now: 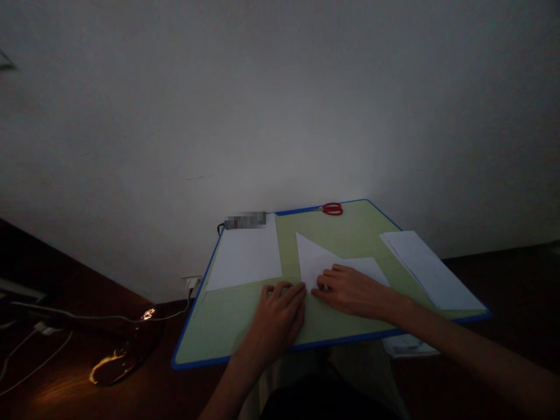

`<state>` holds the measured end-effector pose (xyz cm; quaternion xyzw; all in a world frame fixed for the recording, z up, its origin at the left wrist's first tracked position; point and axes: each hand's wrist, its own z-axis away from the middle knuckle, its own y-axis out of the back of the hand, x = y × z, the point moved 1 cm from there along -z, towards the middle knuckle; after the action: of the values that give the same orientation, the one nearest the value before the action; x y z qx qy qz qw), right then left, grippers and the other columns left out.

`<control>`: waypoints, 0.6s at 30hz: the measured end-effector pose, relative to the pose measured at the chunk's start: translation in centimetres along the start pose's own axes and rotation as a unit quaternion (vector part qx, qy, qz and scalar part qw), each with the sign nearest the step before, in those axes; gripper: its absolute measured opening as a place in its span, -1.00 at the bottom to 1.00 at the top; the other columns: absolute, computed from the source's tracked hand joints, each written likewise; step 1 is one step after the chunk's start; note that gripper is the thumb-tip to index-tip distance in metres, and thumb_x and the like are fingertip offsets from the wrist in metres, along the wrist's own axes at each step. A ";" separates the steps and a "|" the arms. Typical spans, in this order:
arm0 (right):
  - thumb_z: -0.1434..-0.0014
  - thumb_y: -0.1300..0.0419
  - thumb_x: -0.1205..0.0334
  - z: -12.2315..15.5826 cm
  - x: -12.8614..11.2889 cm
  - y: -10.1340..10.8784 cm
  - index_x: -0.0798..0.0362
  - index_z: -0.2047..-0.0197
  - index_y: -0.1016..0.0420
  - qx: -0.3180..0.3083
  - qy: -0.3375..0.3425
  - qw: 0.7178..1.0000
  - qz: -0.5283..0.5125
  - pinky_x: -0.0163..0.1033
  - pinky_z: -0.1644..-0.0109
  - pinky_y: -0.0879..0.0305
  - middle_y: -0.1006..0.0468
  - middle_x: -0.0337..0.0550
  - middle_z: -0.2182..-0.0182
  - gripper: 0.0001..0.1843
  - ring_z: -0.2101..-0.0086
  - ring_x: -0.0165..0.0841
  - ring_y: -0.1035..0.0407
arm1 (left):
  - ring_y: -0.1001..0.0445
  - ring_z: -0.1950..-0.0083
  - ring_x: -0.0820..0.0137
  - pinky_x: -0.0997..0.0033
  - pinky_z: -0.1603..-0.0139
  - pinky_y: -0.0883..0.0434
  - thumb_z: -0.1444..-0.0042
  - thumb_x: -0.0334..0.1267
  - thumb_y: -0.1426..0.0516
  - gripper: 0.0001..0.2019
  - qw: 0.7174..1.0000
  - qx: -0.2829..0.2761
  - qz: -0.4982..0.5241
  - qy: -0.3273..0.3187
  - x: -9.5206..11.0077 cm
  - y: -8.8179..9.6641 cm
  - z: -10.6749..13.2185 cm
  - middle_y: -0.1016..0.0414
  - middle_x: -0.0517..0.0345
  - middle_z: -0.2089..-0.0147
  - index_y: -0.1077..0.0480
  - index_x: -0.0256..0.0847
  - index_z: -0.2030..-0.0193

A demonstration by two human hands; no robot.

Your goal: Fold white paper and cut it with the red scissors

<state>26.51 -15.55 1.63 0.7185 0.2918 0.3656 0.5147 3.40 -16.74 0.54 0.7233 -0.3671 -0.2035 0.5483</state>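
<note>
Beyond the hands and a little to their left, a white sheet lies flat on the green, blue-edged bench, with a pixelated strip across its far end. Straight out past the right hand, red-handled scissors rest at the far edge, loops toward the right, and to the right of that hand a white stack runs slantwise down to the near right corner. Well off to the left of the left hand, a white cable leads to a plug at the foot of the wall. The paper lies on the bench just ahead of the left fingertips and under the right hand, which hides its middle and much of its near side. One sharp corner points away from the hands, toward the wall; the longest visible stretch slants from that corner to the near right, past the right knuckles. It is plain white and looks folded, its far outline dropping from the point to a notch, then running level to a second corner. The left hand is half open, fingers loosely bent, tips at the paper's near left corner; the right is more curled, resting on the paper. Whether either pinches it, I cannot tell.
</note>
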 end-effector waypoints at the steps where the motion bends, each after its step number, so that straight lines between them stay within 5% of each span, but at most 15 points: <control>1: -0.43 -0.14 0.29 0.1 0.1 0.1 0.09 0.07 -0.53 -0.003 0.006 1.000 0.001 -0.12 0.15 -0.22 -0.57 -0.12 0.23 -0.86 0.24 -0.27 -0.40 | -0.42 -0.18 0.09 -0.07 -0.12 -0.32 -0.36 -0.36 -0.08 -0.66 1.000 0.000 -0.002 0.000 0.0 0.0 0.0 -0.52 -0.02 -0.27 -0.42 -0.20 -0.24; 18: -0.37 -0.15 0.37 4.2 1.7 0.2 0.07 0.02 -0.55 0.025 -0.007 0.998 -0.049 -0.12 0.07 -0.25 -0.58 -0.12 0.19 -0.82 0.17 -0.25 -0.38 | -0.41 -0.19 0.08 -0.08 -0.12 -0.31 -0.37 -0.36 -0.08 -0.67 1.000 0.000 -0.004 -0.007 0.0 0.2 0.0 -0.51 -0.01 -0.28 -0.41 -0.21 -0.23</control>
<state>30.94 -16.46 1.36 0.7186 0.3318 0.3277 0.5159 3.32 -16.77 0.75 0.7233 -0.3684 -0.2110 0.5446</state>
